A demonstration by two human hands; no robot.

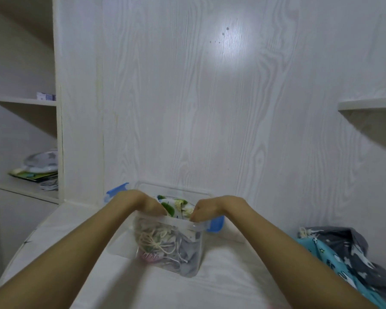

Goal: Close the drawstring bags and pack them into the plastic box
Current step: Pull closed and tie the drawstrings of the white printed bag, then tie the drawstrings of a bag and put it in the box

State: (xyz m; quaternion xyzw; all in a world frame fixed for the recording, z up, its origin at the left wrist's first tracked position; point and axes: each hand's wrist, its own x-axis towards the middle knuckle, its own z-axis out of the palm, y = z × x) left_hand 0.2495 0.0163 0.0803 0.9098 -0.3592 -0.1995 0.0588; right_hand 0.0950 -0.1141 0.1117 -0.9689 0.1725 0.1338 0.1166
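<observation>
— Where's the box?

— Clear plastic box (168, 248) sits on the white table (221, 282), against the wall. Cords and grey cloth show through its side.

— Your hands?

— Both dipped over the rim. Left hand (148, 205) and right hand (206, 210) are on the leaf-print bag (176, 206) on top; my fingers are hidden, grip can't be told.

— Other bags?

— Blue and grey ones (343, 253) lie far right.

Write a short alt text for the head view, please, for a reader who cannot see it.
Both hands, left hand and right hand, press a leaf-print drawstring bag down into a clear plastic box already holding bags, on a white surface. Two more bags, blue bag and grey bag, lie to the right.
</observation>
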